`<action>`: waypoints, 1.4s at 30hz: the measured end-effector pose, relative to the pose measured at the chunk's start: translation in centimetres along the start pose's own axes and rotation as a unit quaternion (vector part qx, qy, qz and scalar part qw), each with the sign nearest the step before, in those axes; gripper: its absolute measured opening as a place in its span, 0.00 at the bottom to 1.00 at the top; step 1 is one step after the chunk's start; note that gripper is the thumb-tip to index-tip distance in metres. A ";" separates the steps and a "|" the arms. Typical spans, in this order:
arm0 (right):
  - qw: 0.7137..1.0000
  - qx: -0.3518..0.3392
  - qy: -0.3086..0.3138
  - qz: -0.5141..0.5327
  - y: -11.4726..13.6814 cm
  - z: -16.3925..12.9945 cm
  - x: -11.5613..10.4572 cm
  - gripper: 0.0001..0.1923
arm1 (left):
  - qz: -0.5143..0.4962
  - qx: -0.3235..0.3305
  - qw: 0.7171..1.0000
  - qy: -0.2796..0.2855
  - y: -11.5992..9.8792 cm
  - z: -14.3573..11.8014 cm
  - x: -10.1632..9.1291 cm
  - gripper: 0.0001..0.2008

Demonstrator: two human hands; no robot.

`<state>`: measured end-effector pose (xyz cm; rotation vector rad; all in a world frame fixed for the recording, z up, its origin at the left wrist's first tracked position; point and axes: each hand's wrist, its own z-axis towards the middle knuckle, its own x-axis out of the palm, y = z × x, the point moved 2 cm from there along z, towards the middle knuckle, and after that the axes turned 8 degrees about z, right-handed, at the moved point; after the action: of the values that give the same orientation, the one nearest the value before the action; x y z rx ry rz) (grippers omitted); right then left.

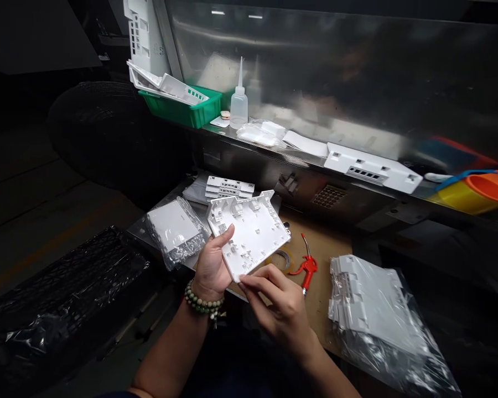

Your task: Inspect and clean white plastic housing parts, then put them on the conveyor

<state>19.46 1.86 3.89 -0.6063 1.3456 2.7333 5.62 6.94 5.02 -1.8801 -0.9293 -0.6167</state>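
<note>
I watch remotely as the right hand (pixel 276 298) pinches the near corner of a white plastic housing shell (pixel 259 236) | left hand (pixel 214 264) grasps its left side, thumb inside | held over the worktop (pixel 330 232): a loosened grip, I judge, could drop it and snap its clips (pixel 254 207) | red air blow gun (pixel 310 266) beyond | squeeze bottle (pixel 239 109) on the shelf (pixel 309 162)

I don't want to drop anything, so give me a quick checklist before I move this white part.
1. Left hand supporting the white part: ok.
2. Right hand at its lower corner: ok.
3. Ribbed inner face turned up: ok.
4. Small clips undamaged: cannot tell, too small.
5. Tape roll in full view: not ok, partly hidden.
6. Squeeze bottle upright on the shelf: ok.
</note>
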 end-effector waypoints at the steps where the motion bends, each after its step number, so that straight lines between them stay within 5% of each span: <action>1: 1.000 0.006 -0.009 -0.008 -0.5 -0.1 -0.6 0.11 | -0.001 0.001 1.000 -0.002 -0.1 0.1 -0.3 0.27; 5: 0.992 0.042 -0.114 -0.046 -3.0 -0.3 -4.9 0.11 | -0.013 -0.007 1.000 0.021 -1.2 0.5 -2.2 0.30; 10: 0.953 0.091 -0.258 -0.130 -5.3 -0.9 -9.1 0.06 | -0.051 -0.040 0.977 0.201 -2.6 0.4 -5.0 0.30; 13: 0.959 0.077 -0.241 -0.131 -5.5 -0.7 -9.1 0.07 | -0.070 -0.054 0.959 0.270 -2.9 0.2 -6.0 0.30; 23: 0.974 0.053 -0.189 -0.110 -6.6 -1.5 -8.1 0.08 | -0.071 -0.033 0.935 0.347 -2.8 0.1 -7.4 0.30; 29: 0.952 0.091 -0.275 -0.094 -7.7 -0.4 -10.4 0.06 | -0.058 -0.067 0.903 0.420 -3.1 -1.2 -8.3 0.28; 37: 0.961 0.000 -0.275 -0.027 -4.0 4.6 -8.4 0.07 | -0.025 -0.057 0.933 0.355 -1.4 -2.5 -9.1 0.29; 42: 0.957 0.025 -0.286 -0.033 -5.1 4.1 -8.0 0.07 | 0.007 -0.058 0.979 0.194 -0.6 -1.8 -12.8 0.27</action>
<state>26.49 9.26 5.13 0.1448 1.2051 2.5120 -2.46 1.12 -3.18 -1.7763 -0.6363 -1.0054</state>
